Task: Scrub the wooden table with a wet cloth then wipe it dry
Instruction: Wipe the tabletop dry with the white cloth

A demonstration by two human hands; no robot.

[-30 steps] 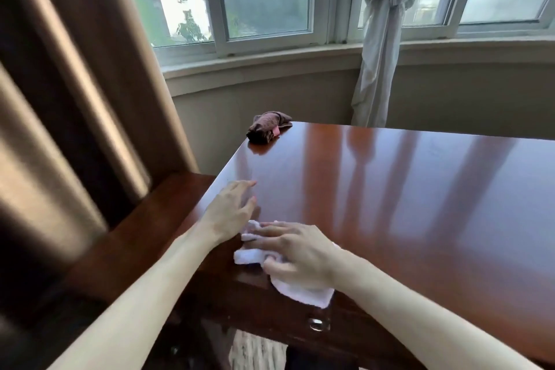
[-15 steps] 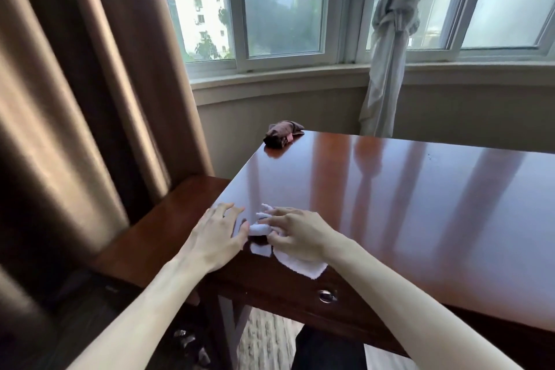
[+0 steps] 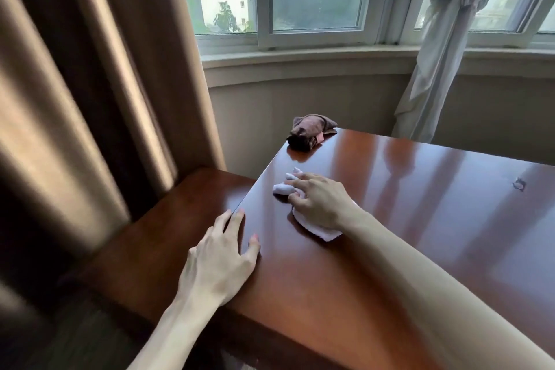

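One white cloth lies on the table near its left edge, its long axis running from the near right toward the far left corner, where a single dark brown cloth sits bunched. The right hand presses on the white cloth, fingers curled into its folds. The left hand rests flat and spread at the table's left edge, apart from the right.
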